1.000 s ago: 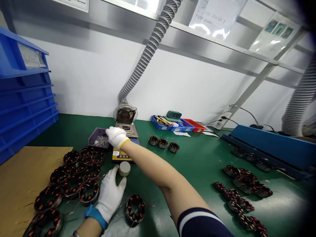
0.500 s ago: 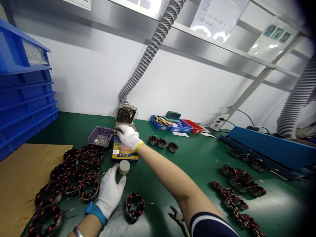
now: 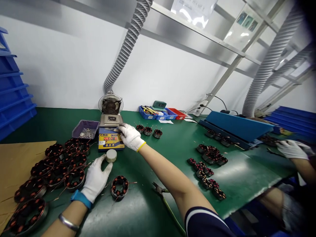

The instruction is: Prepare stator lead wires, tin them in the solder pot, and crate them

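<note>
My right hand [image 3: 130,135], in a white glove, is closed on a thin grey metal strip [image 3: 110,129] at the top of a solder pot [image 3: 111,120]; the exact kind of tool is hard to make out. Red digits glow on its yellow and blue control panel [image 3: 110,139]. My left hand [image 3: 96,176], also gloved, rests with thumb and fingers apart at the near left edge of a small round pale tin [image 3: 111,155]. One wound stator [image 3: 119,187] lies to the right of that hand, on the green mat [image 3: 138,210].
Several stators [image 3: 74,179] crowd the left side by cardboard [image 3: 14,164]. A purple tray [image 3: 86,129] of small parts adjoins the pot. Green-handled cutters [image 3: 163,196] lie under my right arm. Three stators [image 3: 148,131] stand behind. A co-worker's gloved hand [image 3: 292,149] shows far right.
The view has swung to the right, bringing the co-worker in. My right hand has moved from over the pot to its right side. The left hand stays by the tin.
</note>
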Demonstrator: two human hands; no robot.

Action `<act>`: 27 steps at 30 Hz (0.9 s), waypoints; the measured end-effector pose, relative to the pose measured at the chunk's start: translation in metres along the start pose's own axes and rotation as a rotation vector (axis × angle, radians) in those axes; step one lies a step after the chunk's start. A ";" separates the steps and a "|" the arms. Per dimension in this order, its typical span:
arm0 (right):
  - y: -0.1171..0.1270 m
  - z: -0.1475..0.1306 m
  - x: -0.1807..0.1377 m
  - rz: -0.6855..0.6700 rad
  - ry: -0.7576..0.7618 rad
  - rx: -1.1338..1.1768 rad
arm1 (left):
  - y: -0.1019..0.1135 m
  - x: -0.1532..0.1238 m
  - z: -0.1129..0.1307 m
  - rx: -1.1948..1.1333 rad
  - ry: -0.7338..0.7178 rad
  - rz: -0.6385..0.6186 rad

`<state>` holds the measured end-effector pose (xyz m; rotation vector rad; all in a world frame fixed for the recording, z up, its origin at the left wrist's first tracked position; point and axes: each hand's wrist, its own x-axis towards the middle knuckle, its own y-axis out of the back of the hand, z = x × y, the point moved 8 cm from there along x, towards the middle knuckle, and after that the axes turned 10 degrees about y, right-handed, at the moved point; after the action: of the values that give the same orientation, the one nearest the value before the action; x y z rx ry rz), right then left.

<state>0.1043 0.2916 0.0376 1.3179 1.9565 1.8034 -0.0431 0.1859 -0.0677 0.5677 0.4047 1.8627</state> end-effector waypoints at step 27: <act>0.028 0.000 -0.201 -0.292 -0.394 0.498 | 0.009 -0.037 0.029 0.118 0.141 -0.198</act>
<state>0.2367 0.1502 -0.0233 1.2933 2.2839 0.8752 -0.0230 0.1486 -0.0461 0.4589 0.6448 1.7003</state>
